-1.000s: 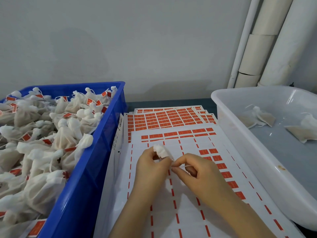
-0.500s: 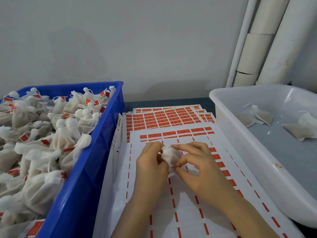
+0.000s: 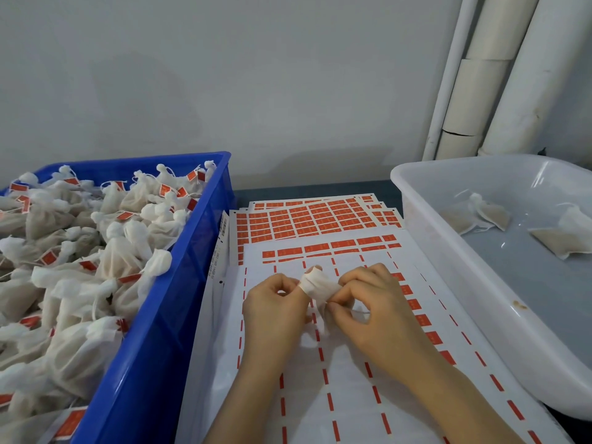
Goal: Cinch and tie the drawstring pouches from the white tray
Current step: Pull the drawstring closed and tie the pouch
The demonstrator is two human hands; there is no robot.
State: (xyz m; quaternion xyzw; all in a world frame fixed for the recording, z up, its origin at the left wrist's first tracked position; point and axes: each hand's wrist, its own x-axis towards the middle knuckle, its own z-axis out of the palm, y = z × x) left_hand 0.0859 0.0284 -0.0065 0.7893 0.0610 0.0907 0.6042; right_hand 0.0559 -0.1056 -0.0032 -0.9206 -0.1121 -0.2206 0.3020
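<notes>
A small white drawstring pouch (image 3: 320, 288) is held between both hands over the label sheets. Its gathered top is wrapped round a raised finger of my left hand (image 3: 275, 310). My right hand (image 3: 368, 302) pinches the pouch's other end with thumb and curled fingers. The pouch's lower body is mostly hidden behind the hands. At the right stands the white tray (image 3: 426, 238), holding two flat, loose pouches (image 3: 477, 216) (image 3: 567, 235).
A blue crate (image 3: 179, 283) at the left is heaped with several tied pouches bearing red tags. Sheets of red labels (image 3: 320, 219) cover the table under my hands. White pipes (image 3: 499, 75) run up the wall at the back right.
A second ago my right hand pulled a string out to the right. Now the pouch top is wound round my left finger, and my right hand pinches the fabric close beside it.
</notes>
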